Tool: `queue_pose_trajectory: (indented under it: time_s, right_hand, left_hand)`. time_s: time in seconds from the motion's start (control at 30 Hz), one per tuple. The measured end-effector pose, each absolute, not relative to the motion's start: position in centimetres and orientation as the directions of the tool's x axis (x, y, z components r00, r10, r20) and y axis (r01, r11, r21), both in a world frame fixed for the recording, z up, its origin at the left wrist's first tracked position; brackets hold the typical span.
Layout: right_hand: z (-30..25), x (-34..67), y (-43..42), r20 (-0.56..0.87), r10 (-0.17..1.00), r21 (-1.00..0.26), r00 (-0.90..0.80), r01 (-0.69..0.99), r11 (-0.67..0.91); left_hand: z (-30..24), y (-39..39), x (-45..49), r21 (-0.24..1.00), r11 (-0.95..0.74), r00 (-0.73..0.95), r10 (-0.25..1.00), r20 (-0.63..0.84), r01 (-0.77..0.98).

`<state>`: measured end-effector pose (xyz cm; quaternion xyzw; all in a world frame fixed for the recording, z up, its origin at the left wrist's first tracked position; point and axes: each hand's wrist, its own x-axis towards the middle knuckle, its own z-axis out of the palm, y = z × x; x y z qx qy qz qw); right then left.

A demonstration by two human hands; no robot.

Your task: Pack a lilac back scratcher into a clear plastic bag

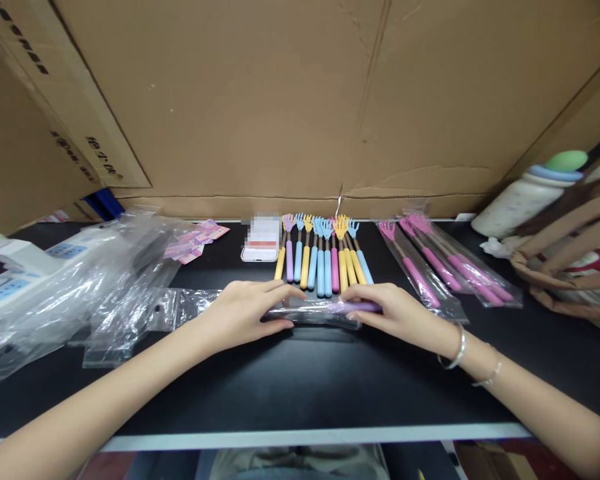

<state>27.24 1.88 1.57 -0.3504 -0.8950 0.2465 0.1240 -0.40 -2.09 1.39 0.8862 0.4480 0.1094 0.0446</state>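
Observation:
My left hand (247, 310) pinches a clear plastic bag (187, 303) that lies sideways along the black table. In my right hand (397, 313) is the purple handle of a back scratcher (337, 306). Its metal shaft points left toward my left hand and appears to be inside the bag; the claw end is hard to make out behind plastic and fingers. Just beyond my hands lies a row of back scratchers (320, 263) with yellow, blue, purple and pink handles, claws toward the back wall. Pink back scratchers in clear bags (420, 283) lie right of the row.
A heap of clear plastic bags (130, 293) covers the left side, partly over a white power strip (55, 257). Pink cards (197, 240) and a phone (261, 237) lie at the back. A bottle (527, 200) and brown-handled bag (575, 253) stand right. Cardboard (255, 100) walls the back.

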Motion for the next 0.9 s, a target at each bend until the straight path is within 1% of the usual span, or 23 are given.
queue_pose_trajectory:
  time_s: [0.13,0.23,0.3,0.37,0.43,0.5,0.57,0.7,0.9]
  right_hand:
    - [1.3,26.6,1.3,0.06,0.7,-0.572,-0.712,0.55,0.608]
    - [1.4,26.6,1.2,0.068,0.683,-0.658,-0.728,0.482,0.578]
    - [1.8,27.0,1.3,0.038,0.664,-0.72,-0.747,0.44,0.537]
    - [2.4,27.5,1.6,-0.033,0.644,-0.768,-0.764,0.432,0.473]
    - [3.3,28.3,1.7,-0.145,0.624,-0.789,-0.768,0.47,0.396]
    - [4.2,29.0,1.9,-0.267,0.593,-0.774,-0.759,0.536,0.338]
    - [4.9,29.6,1.9,-0.324,0.572,-0.75,-0.754,0.573,0.33]
    - [5.1,29.7,2.0,-0.317,0.536,-0.747,-0.782,0.554,0.366]
    - [3.4,28.3,1.7,-0.256,0.498,-0.809,-0.829,0.465,0.359]
  left_hand:
    - [1.2,-2.2,-0.1,0.175,-0.609,0.592,0.793,0.143,0.774]
    - [1.1,-2.2,0.0,0.179,-0.6,0.585,0.8,0.13,0.78]
    - [1.2,-2.2,-0.1,0.181,-0.593,0.578,0.805,0.134,0.785]
    - [1.3,-2.1,-0.3,0.181,-0.587,0.57,0.809,0.14,0.789]
    - [1.5,-2.0,-0.6,0.18,-0.583,0.565,0.813,0.145,0.793]
    - [1.7,-1.8,-0.9,0.183,-0.581,0.562,0.814,0.149,0.793]
    - [1.8,-1.7,-1.1,0.191,-0.58,0.562,0.814,0.146,0.792]
    - [1.8,-1.6,-1.1,0.202,-0.576,0.565,0.817,0.115,0.792]
    - [1.5,-2.0,-0.5,0.265,-0.589,0.588,0.804,0.089,0.764]
